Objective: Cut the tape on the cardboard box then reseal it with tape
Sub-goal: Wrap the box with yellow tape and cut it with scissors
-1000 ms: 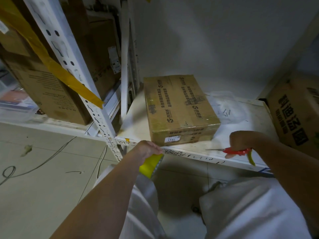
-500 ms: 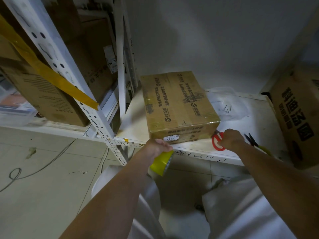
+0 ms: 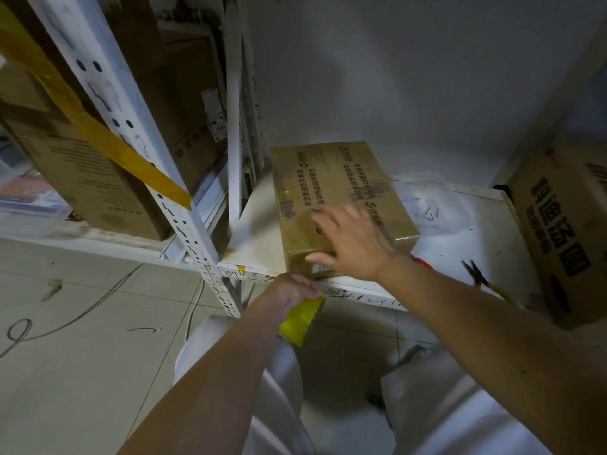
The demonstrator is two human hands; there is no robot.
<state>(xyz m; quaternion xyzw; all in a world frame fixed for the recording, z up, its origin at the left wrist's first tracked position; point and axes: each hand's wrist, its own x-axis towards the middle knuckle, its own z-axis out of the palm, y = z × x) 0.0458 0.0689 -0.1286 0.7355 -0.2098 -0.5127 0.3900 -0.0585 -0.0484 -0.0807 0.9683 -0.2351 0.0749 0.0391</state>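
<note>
A brown cardboard box (image 3: 331,182) with printed text lies flat on a white shelf (image 3: 259,238), its top glossy with tape. My right hand (image 3: 353,241) is spread open on the box's near end, fingers apart, holding nothing. Just below the shelf's front edge, my left hand (image 3: 292,290) grips a yellow tape roll (image 3: 300,320). Red-handled scissors (image 3: 423,262) lie on the shelf right of the box, mostly hidden behind my right wrist.
Yellow-handled pliers (image 3: 483,280) lie on the shelf to the right, beside a big printed carton (image 3: 565,224). A clear plastic bag (image 3: 430,205) sits behind the box. A white slotted upright (image 3: 184,231) with yellow tape (image 3: 108,139) stands left, cartons behind it. Tiled floor below.
My right hand let go of the red scissors, left them on the shelf and moved left onto the box. My left hand stays under the shelf edge with the tape roll.
</note>
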